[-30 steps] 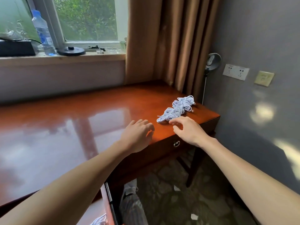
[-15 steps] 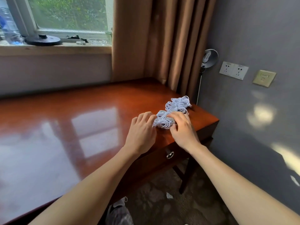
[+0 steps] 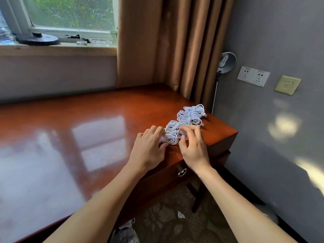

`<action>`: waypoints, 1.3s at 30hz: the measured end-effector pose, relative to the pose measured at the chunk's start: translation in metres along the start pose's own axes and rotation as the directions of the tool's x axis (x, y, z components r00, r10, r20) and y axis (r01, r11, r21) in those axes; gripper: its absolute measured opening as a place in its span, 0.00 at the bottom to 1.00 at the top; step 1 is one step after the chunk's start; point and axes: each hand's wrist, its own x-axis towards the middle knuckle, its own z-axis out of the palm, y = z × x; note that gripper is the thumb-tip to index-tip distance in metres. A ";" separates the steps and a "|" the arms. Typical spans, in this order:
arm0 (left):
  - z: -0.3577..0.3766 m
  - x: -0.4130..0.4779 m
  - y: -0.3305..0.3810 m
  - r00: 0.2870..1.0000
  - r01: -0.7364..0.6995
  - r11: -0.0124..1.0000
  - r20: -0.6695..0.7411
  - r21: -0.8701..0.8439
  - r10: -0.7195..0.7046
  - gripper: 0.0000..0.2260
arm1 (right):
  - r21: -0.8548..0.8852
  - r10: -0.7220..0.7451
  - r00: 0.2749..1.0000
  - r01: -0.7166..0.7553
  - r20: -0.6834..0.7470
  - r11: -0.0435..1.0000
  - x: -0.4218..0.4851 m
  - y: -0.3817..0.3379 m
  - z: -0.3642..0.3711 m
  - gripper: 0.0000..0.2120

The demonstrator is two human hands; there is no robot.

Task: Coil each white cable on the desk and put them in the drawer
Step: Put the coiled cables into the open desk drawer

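We see the white cables [image 3: 190,116] lying as a row of looped bundles on the far right corner of the glossy wooden desk [image 3: 87,128], running from near its front edge back toward the curtain [image 3: 166,41]. Both of the person's 2 hands are at the nearest bundle [image 3: 172,137].

The left hand [image 3: 149,146] lies palm down with its fingers curled over the bundle's left end and its thumb pressed against the near side, so it pinches the loops there. The right hand [image 3: 194,148] arches over the bundle's right end, fingers bent and a little spread on top, thumb tucked against the near edge of the loops, gripping them lightly. The farther bundles lie untouched beyond the fingers.

Below the hands, the drawer [image 3: 166,179] in the desk front is closed, its metal ring pull [image 3: 182,172] hanging just under the right wrist.

Behind the desk we make out a window [image 3: 70,13] with a dark round disc [image 3: 36,39] on the sill [image 3: 52,49]. On the grey wall to the right sit a small lamp [image 3: 226,61], 2 white sockets [image 3: 253,76] side by side, and a beige switch plate [image 3: 287,84]. Patterned carpet [image 3: 166,221] shows under the desk.
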 end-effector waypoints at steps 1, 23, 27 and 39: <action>-0.001 -0.001 0.001 1.000 0.006 1.000 0.001 0.000 -0.006 0.10 | -0.012 0.010 1.000 -0.010 0.020 1.000 0.001 0.001 0.000 0.17; -0.085 -0.103 0.005 0.989 0.149 0.989 0.022 -0.021 -0.148 0.05 | 0.020 0.034 0.980 -0.039 0.197 0.999 -0.051 -0.085 -0.066 0.10; -0.109 -0.134 0.001 0.989 0.150 0.989 0.013 0.004 -0.150 0.11 | 0.045 -0.029 0.965 0.018 0.262 0.999 -0.067 -0.112 -0.066 0.13; -0.199 -0.245 -0.030 0.993 0.113 0.983 -0.036 0.148 -0.109 0.07 | 0.070 -0.212 0.897 0.201 0.387 0.977 -0.137 -0.211 -0.066 0.11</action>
